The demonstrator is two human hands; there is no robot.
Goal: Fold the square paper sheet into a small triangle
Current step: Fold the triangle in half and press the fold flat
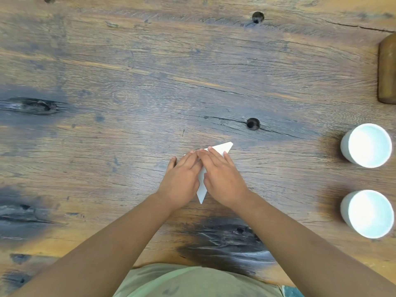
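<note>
White paper [222,148], already folded to a triangle, lies flat on the wooden table [128,82] under both hands. Left hand [182,179] and right hand [222,179] press it with fingers straight and flat, gripping nothing. Two white cups [366,145] stand well apart to the right.
</note>
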